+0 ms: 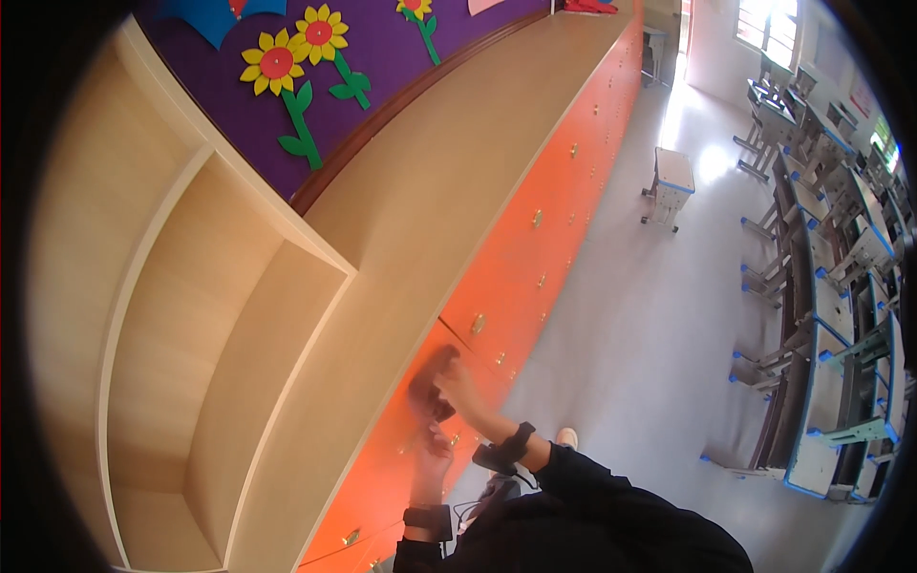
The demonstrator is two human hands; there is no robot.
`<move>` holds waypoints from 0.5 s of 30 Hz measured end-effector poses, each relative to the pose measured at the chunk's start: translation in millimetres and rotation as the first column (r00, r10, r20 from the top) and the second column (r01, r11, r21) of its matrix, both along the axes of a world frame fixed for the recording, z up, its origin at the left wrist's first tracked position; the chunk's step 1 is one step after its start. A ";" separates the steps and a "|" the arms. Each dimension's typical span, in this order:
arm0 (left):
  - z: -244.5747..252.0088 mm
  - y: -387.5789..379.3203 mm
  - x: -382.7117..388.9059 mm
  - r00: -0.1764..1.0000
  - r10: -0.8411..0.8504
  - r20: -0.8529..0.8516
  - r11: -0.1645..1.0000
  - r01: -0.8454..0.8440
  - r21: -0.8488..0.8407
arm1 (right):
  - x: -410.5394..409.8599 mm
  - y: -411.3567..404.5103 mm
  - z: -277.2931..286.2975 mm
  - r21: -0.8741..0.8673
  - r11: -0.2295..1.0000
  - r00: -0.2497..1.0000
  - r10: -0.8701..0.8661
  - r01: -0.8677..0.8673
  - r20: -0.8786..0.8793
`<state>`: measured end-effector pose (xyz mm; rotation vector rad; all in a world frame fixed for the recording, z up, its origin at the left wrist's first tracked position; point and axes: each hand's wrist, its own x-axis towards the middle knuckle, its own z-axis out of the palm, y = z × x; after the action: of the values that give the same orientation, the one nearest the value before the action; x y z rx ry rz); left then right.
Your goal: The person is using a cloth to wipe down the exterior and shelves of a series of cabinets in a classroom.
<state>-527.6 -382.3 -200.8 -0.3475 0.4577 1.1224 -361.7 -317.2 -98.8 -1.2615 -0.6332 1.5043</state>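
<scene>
A dark brownish-red cloth (425,385), blurred, lies against the orange cabinet front (401,422). My right hand (458,387) grips its right side, fingers bent over it. Just below the cloth is my left hand (433,455), fingertips pointing up at its lower end; blur hides whether they touch or hold it. A brass-coloured knob (455,439) shows beside the left hand. Another knob (478,324) sits on the neighbouring door, past a dark seam. Both wrists carry black straps with small devices.
Along the cabinet runs a wood-grain top (430,165), with an open shelf unit (215,358) standing on it at left. Sunflower cutouts (276,63) decorate the purple wall board. A stool (673,172) stands on the grey floor; rows of desks (831,358) line the right side.
</scene>
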 end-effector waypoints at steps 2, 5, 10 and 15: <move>17.5 14.1 16.8 0.998 -0.037 0.054 0.996 0.032 0.079 | 32.8 -1.2 33.2 0.116 0.993 0.999 -0.031 0.031 0.006; 36.1 32.6 48.2 0.999 -0.024 -0.038 0.978 0.031 0.209 | 85.5 -3.0 37.7 0.350 0.917 0.970 -0.230 0.190 0.077; 55.2 56.2 103.6 0.996 -0.072 -0.048 0.968 0.082 0.238 | 178.5 -19.4 10.6 0.384 0.862 0.941 -0.263 0.329 -0.215; 48.1 79.5 149.6 0.991 -0.126 -0.045 0.962 0.133 0.238 | 225.7 -33.7 14.2 0.301 0.868 0.919 -0.367 0.394 -0.145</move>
<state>-378.0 -302.8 -152.7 -0.0871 0.3599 1.0427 -136.1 -350.8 -84.6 -0.9920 -0.5145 1.0660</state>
